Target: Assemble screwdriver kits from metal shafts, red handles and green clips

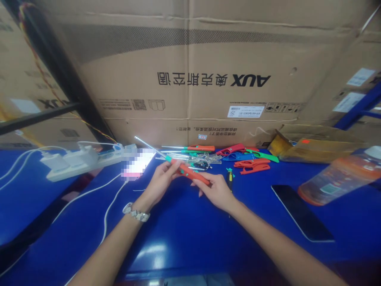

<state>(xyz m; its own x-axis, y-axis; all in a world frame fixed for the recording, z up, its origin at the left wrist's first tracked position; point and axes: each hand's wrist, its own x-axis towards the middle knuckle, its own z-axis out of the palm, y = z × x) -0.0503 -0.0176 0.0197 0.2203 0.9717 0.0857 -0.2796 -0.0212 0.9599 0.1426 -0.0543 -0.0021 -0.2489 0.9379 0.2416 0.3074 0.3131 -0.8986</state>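
Both my hands hold one long-nosed lighter (pixel 190 174) with an orange body, a green collar and a thin metal tube pointing up-left. My left hand (pixel 162 180) pinches it near the green collar; a watch sits on that wrist. My right hand (pixel 216 190) grips the orange rear end. Just behind lies a pile of lighter parts (pixel 235 157): orange, red, green and blue plastic shells, metal tubes and clear pieces. A small screwdriver (pixel 229 176) with a black-and-yellow handle lies beside my right hand.
The table (pixel 184 234) is blue. A white power strip (pixel 77 161) with plugs and cables sits at the left. A dark phone (pixel 302 212) lies face up at the right, by a toppled clear bottle (pixel 339 178). Large cardboard boxes (pixel 190 71) wall off the back.
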